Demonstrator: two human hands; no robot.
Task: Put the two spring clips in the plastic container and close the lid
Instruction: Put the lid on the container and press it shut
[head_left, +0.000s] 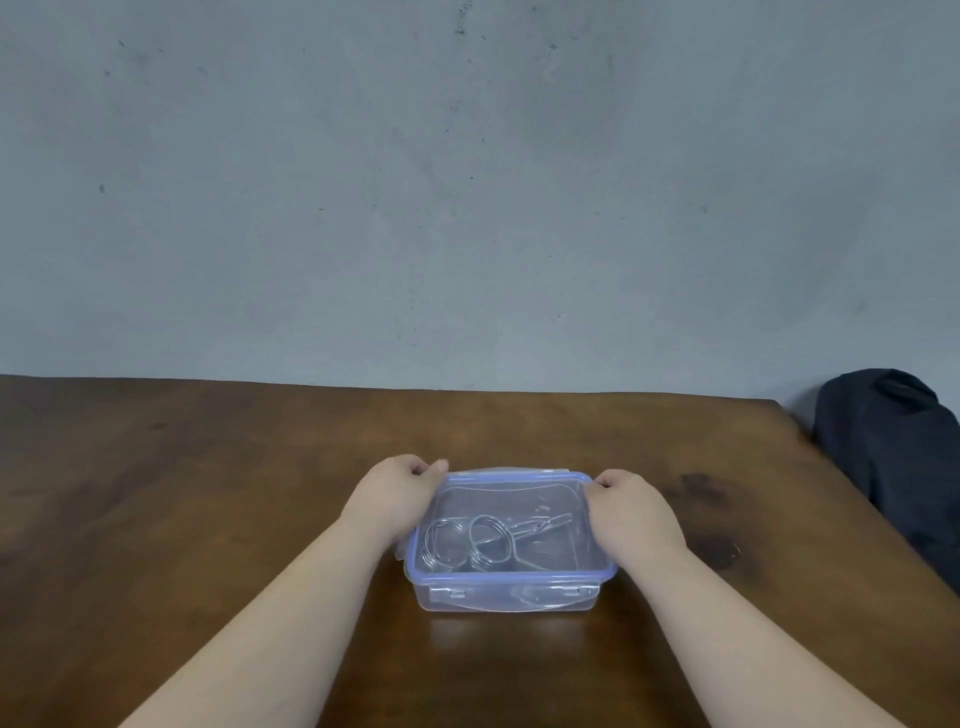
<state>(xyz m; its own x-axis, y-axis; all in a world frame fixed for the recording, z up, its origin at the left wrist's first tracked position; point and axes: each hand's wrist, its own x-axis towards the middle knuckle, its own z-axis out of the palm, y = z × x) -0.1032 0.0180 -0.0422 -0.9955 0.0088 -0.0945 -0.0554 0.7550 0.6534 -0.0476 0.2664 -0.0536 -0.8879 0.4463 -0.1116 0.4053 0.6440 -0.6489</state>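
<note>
Table (208, 519): bare wood all around; dark bag (893, 457) past far-right edge.
Container (509, 592): centre, lid (511, 493) seated on top.
Contents: 2 spring clips (467, 540) inside.
Left hand (395, 493): fingers curled on lid's far-left corner.
Right hand (634, 514): fingers curled on far-right corner.

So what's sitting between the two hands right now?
Head view: the plastic container with its lid on, between left hand and right hand. Two spring clips show inside.

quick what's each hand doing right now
Left hand: curled closed on the far left edge of the clear blue-rimmed plastic lid.
Right hand: curled closed on the lid's right edge.
</note>
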